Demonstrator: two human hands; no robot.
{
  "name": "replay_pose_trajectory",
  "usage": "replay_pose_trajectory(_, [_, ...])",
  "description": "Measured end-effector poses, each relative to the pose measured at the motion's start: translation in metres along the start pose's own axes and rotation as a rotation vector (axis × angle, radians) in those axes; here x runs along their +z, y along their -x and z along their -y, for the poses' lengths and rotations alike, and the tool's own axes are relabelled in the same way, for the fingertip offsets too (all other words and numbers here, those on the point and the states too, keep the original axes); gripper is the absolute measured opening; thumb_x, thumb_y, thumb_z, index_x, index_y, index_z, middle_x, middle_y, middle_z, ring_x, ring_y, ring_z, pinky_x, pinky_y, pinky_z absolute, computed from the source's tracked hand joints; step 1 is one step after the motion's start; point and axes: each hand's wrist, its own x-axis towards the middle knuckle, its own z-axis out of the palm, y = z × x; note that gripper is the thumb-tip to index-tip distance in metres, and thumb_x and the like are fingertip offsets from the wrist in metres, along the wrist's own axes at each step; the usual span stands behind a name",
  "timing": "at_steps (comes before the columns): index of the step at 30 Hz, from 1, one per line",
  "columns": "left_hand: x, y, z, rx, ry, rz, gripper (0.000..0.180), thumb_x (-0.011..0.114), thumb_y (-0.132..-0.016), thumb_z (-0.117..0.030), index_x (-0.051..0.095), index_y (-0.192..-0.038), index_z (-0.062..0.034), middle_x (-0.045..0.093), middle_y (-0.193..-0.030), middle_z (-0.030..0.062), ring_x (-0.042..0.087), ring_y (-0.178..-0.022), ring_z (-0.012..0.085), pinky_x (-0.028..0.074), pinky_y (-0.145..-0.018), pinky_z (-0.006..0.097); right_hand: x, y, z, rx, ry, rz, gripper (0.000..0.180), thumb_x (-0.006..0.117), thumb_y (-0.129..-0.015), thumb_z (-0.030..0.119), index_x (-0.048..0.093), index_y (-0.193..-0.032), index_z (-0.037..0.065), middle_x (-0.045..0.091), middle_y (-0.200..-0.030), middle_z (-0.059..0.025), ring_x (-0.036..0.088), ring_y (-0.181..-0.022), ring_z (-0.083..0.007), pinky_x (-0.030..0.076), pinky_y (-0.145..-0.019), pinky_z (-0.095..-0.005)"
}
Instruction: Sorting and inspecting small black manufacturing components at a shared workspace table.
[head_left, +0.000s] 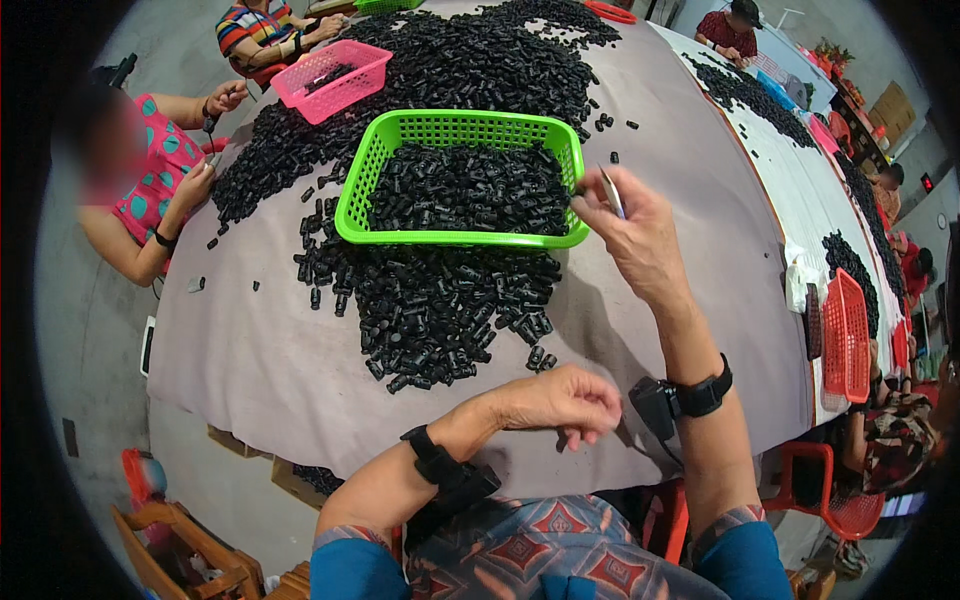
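My right hand (632, 225) is closed around a slim pale tool with a pointed tip (612, 192), like a small trimming knife; its exact kind is unclear. The fingertips are beside the right rim of a bright green plastic basket (450, 240), with a small dark piece at them. Small black cylindrical parts (465, 190) fill much of the basket. My left hand (572, 402) hovers low in front of my body, its fingers curled and slightly blurred; whatever they may hold is hidden. Between it and the basket spreads a heap of loose black parts (430, 320).
A large pile of black parts (470, 70) covers the far table, with a pink basket (335, 85) at its left. Two people sit along the left side. Another table (790, 190) with black parts and a red basket (848, 335) stands right, with more people beyond.
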Motion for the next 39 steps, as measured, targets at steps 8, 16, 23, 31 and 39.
replay_pose_trajectory(8, [0.002, 0.000, 0.008, -0.132, -0.189, 0.107, 0.024, 0.065, -0.081, -0.012, 0.058, -0.099, 0.0017, 0.059, -0.077, 0.0022, 0.055, -0.066, 0.0061, 0.049, -0.057, 0.020, 0.005, 0.041, -0.050, -0.034, 0.217, 0.321, 0.017, 0.067, -0.075, 0.009, 0.062, -0.089, 0.003, 0.061, -0.073, -0.0078, 0.060, -0.066, -0.0172, 0.046, -0.062, -0.0306])
replay_pose_trajectory(16, [0.000, 0.000, 0.007, -0.119, -0.286, 0.134, 0.019, 0.065, -0.079, -0.010, 0.059, -0.093, 0.0009, 0.059, -0.076, 0.0017, 0.055, -0.064, 0.0062, 0.048, -0.057, 0.020, 0.025, 0.049, -0.059, -0.195, 0.465, 0.337, 0.017, 0.067, -0.071, 0.007, 0.062, -0.086, 0.003, 0.057, -0.077, -0.0118, 0.057, -0.071, -0.0294, 0.045, -0.065, -0.0359])
replay_pose_trajectory(23, [0.000, 0.001, 0.007, -0.141, -0.234, 0.132, 0.019, 0.064, -0.081, -0.012, 0.059, -0.094, 0.0003, 0.058, -0.074, 0.0017, 0.055, -0.064, 0.0066, 0.049, -0.058, 0.020, 0.023, 0.052, -0.061, -0.132, 0.461, 0.335, 0.018, 0.067, -0.066, 0.008, 0.059, -0.081, 0.002, 0.056, -0.076, -0.0117, 0.055, -0.068, -0.0301, 0.044, -0.063, -0.0372])
replay_pose_trajectory(31, [-0.001, 0.001, -0.003, 0.137, -0.123, -0.155, 0.018, 0.061, -0.084, -0.008, 0.059, -0.100, -0.0001, 0.058, -0.075, 0.0019, 0.056, -0.065, 0.0069, 0.049, -0.057, 0.021, -0.012, 0.069, -0.068, 0.128, 0.144, 0.196, 0.011, 0.063, -0.069, 0.005, 0.057, -0.078, 0.003, 0.053, -0.064, -0.0021, 0.048, -0.060, -0.0102, 0.040, -0.056, -0.0254])
replay_pose_trajectory(39, [-0.016, 0.002, -0.009, 0.441, 0.119, -0.581, 0.012, 0.052, -0.091, -0.015, 0.051, -0.095, -0.0033, 0.057, -0.078, 0.0059, 0.058, -0.063, 0.0118, 0.054, -0.054, 0.026, -0.033, 0.085, -0.040, 0.320, -0.250, 0.214, 0.001, 0.059, -0.080, 0.004, 0.059, -0.080, 0.003, 0.049, -0.071, 0.0069, 0.042, -0.065, -0.0026, 0.035, -0.057, -0.0186])
